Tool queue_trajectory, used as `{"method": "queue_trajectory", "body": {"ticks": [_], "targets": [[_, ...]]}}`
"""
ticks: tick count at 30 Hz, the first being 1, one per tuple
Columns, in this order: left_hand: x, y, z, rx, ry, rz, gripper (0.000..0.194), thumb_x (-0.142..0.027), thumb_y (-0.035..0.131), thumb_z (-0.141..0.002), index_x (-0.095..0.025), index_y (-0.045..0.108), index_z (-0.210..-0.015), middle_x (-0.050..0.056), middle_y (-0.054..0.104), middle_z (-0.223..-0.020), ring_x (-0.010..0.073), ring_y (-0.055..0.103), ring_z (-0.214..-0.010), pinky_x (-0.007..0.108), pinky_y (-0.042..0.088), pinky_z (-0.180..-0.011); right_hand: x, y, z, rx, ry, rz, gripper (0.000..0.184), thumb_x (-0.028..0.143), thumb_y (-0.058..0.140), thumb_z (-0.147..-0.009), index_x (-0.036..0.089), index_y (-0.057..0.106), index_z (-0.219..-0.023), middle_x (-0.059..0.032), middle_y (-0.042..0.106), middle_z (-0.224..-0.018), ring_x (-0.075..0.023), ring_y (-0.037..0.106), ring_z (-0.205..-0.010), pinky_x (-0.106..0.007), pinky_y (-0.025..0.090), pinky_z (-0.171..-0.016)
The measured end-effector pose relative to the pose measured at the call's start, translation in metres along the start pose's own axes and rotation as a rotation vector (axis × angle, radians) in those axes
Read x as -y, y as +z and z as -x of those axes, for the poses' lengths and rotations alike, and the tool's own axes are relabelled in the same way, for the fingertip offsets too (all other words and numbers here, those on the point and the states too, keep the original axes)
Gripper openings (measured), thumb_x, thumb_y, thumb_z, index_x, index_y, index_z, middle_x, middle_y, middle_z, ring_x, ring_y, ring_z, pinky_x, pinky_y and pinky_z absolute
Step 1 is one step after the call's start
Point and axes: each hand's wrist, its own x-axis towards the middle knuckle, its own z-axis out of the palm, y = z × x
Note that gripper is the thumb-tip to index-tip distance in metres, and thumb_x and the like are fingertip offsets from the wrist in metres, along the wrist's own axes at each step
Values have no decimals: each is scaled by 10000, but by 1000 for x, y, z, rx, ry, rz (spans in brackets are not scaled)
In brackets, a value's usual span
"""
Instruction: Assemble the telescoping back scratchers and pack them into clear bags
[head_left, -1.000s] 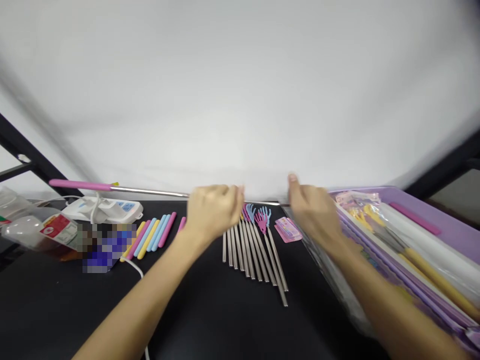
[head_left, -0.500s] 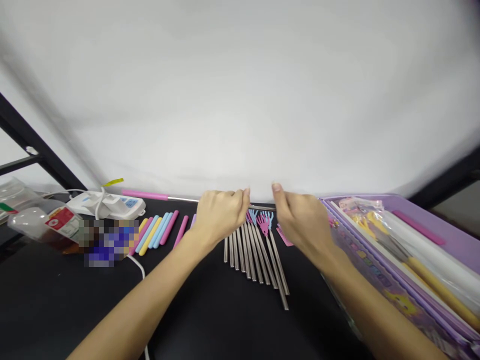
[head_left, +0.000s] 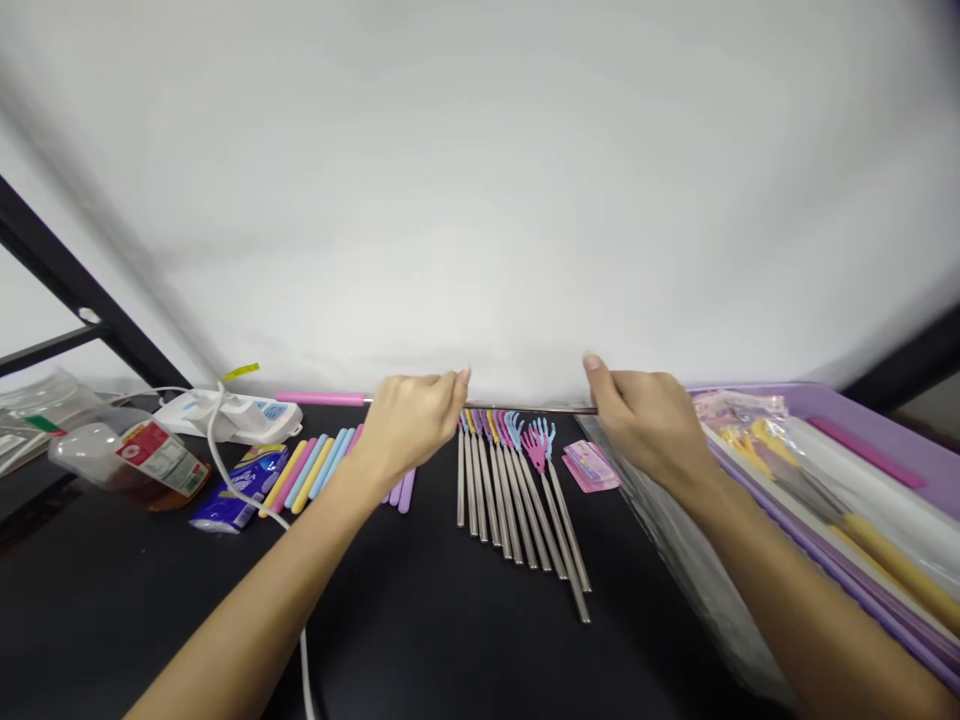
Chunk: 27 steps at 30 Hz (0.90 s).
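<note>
Black tabletop lies nearest, a white cable crossing its left part. Beyond, steel rods with hand-shaped tips fan out mid-scene, between coloured tubes on the left and pink cards on the right. Farther, the left hand and right hand each have their grip closed around one pink-handled rod, held crosswise near the white wall.
</note>
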Motion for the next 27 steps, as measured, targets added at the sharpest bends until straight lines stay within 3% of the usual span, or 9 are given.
{"method": "queue_trajectory", "body": {"ticks": [5,10,16,22,27], "targets": [[6,-3,-3,12,-125,-99,567,-354,301,-1017,-165,595,-570,73,610,-503,165,519,-443,314,139,-509,-4,-5,-2,-71,116,-8,659,563,242,-978,215,521,-493,-116,586,-528,-203,480,-530,-321,220,-551],[-19,1,-4,65,40,91,558,-337,245,-1035,-162,631,-672,50,615,-540,152,505,-446,309,183,-506,22,-2,7,-46,1,-93,687,541,195,-997,204,568,-530,-98,595,-535,-188,496,-528,-325,211,-565],[0,-2,-7,38,-109,8,582,-359,292,-1024,-163,583,-560,70,604,-516,158,519,-454,317,163,-521,8,-1,2,-113,104,-139,685,555,198,-994,205,551,-523,-109,605,-545,-199,512,-541,-331,210,-565],[-35,5,-8,28,2,96,598,-360,266,-1037,-163,637,-611,56,618,-508,157,524,-434,307,148,-501,37,16,14,-59,-13,-239,696,541,199,-1010,197,570,-531,-77,615,-536,-176,535,-537,-313,235,-569],[-30,8,-5,120,18,86,602,-372,277,-1035,-160,637,-602,63,610,-503,172,558,-449,305,139,-502,37,18,12,8,-97,-345,696,556,213,-1011,194,555,-526,-46,578,-495,-155,528,-510,-302,254,-566]]}}
